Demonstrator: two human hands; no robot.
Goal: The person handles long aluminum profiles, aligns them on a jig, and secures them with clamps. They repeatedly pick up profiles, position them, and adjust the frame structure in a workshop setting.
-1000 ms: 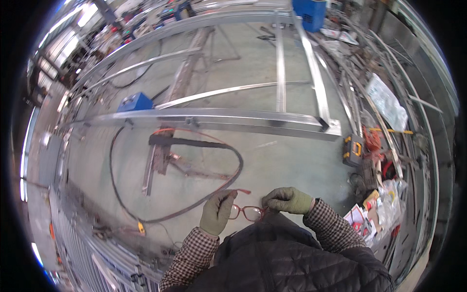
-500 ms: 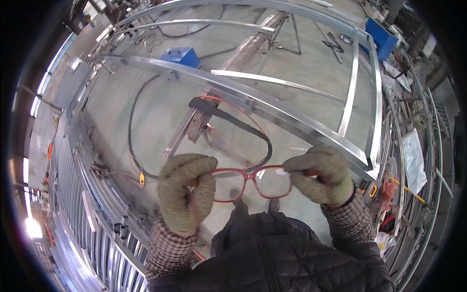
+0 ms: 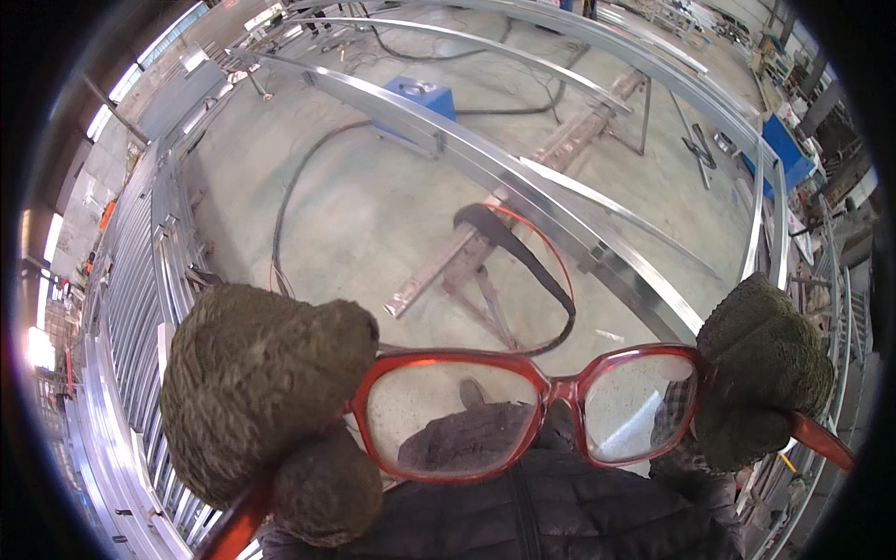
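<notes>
We hold a pair of red-framed glasses (image 3: 530, 411) up close in front of our face, one gloved hand at each end of the frame, so the step in hand looks to us like bringing them up to wear. Our left hand (image 3: 266, 397), in a thick olive work glove, has its fingers closed together on the left hinge and temple, the red arm poking out below the glove toward the lower edge. Our right hand (image 3: 761, 369), gloved alike, is clamped on the right hinge, with the other temple arm running out past it to the lower right. The lenses face us, level and open. Through and beyond them lies the concrete floor (image 3: 373, 196), crossed by a long curved metal frame (image 3: 523, 177), with a black cable (image 3: 523, 257) looping by a steel stand and a blue box (image 3: 415, 98) further off. By our judgement the next move calls for keeping both temples spread evenly and guiding them past the ears without twisting the frame, since bulky gloves give little feel on such thin arms.
</notes>
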